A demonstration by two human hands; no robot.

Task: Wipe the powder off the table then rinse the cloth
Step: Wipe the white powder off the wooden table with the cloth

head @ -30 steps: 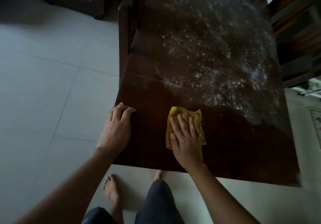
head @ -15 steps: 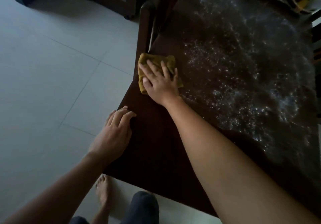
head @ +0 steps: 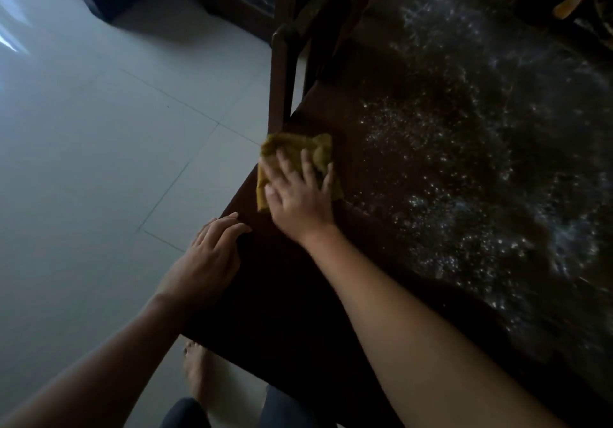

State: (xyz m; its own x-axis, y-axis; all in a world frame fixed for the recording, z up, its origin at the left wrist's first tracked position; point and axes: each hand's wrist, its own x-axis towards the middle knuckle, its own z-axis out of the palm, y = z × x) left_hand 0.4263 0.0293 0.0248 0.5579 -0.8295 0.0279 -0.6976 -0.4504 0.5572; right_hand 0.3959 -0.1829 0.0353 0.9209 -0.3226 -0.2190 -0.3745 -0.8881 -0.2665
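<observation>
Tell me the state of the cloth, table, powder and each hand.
table: near end bare, rest dusted white.
cloth: crumpled, on the table's left edge.
powder: scattered right of the cloth.
right hand: open, pressing the cloth.
left hand: open, fingertips on the table edge.

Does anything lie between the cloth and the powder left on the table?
Nothing visible. The right hand presses the cloth at the table edge; the powder begins just beside it, only bare wood between.

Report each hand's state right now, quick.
Left hand: open, resting on the table edge, holding nothing.
Right hand: open, pressing the yellow cloth flat on the table.
</observation>
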